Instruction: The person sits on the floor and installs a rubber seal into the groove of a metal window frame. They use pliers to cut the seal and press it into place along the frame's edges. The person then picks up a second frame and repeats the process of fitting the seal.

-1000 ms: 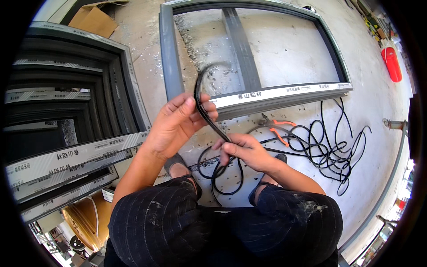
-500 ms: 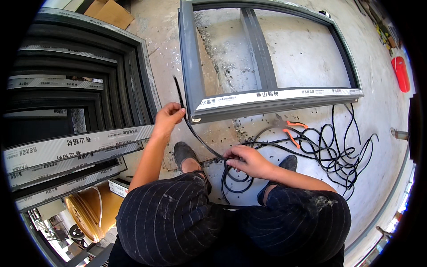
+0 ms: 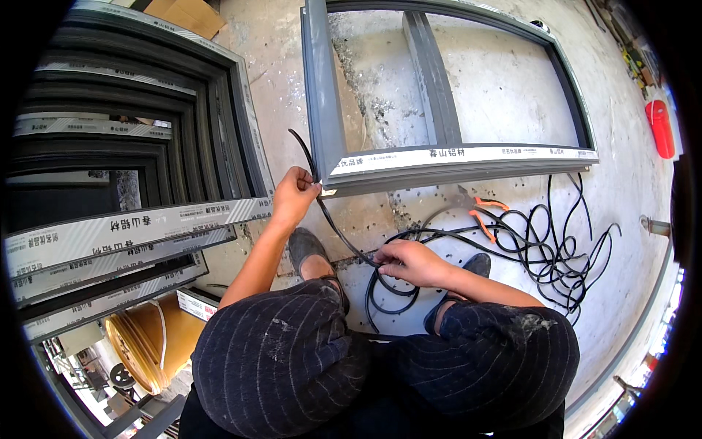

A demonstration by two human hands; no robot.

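A thin black rubber strip (image 3: 338,233) runs between my two hands. My left hand (image 3: 296,196) pinches it close to its upper end, right beside the near left corner of a grey metal window frame (image 3: 380,165). The free tip of the strip sticks up past my fingers along the frame's left side. Lower and to the right, my right hand (image 3: 411,262) has its fingers closed on the same strip, above a few loose loops between my feet. From there the strip trails right into a tangled pile of black strip (image 3: 552,249) on the floor.
Orange-handled pliers (image 3: 482,216) lie by the tangle. Several dark frames (image 3: 241,124) are stacked at the left, above a yellow bucket (image 3: 150,344). A red cylinder (image 3: 659,128) is at the far right, and cardboard (image 3: 191,16) at the back left.
My left hand has moved slightly right, closer to the frame's corner, bringing the strip's end along. My right hand has barely shifted and still grips the strip.
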